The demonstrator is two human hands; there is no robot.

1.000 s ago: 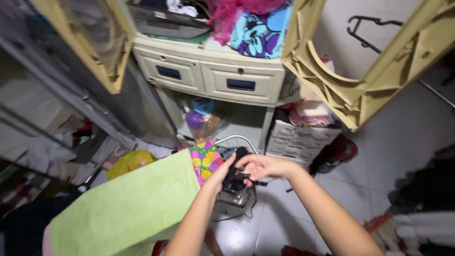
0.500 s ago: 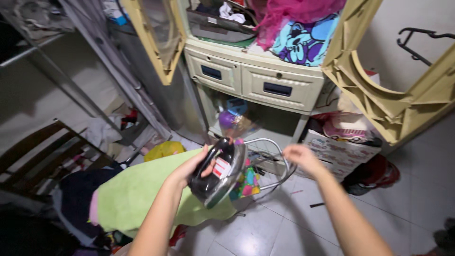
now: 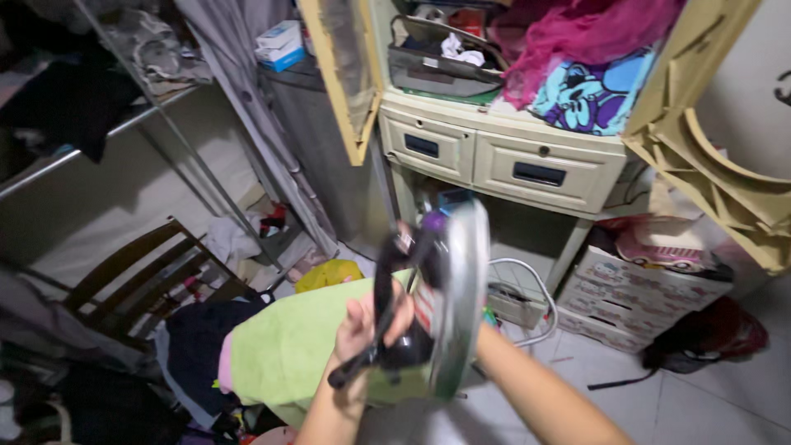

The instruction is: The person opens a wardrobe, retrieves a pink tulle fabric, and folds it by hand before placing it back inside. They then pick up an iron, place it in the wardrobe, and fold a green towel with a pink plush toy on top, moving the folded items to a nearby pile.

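My left hand (image 3: 362,323) is shut around the black handle of a clothes iron (image 3: 458,297). The iron is raised in front of me and stands nearly on end, its shiny metal soleplate facing right. Only my right forearm (image 3: 540,397) shows, reaching up from the lower right; the iron hides the hand itself. Just below and to the left of the iron lies a board covered with a light green towel (image 3: 284,350).
A cream cabinet with two drawers (image 3: 494,161) stands ahead, its yellow doors (image 3: 350,82) swung open and clothes piled inside. A white patterned box (image 3: 638,288) sits at the right, a wooden chair (image 3: 136,276) and clothes heaps at the left, below a metal rack (image 3: 124,124). A white cable (image 3: 540,301) loops by the cabinet's foot.
My left hand has lifted the iron higher and tipped it from a slant to almost upright. My right hand, earlier out to the right, has gone behind the iron. The view has swung left.
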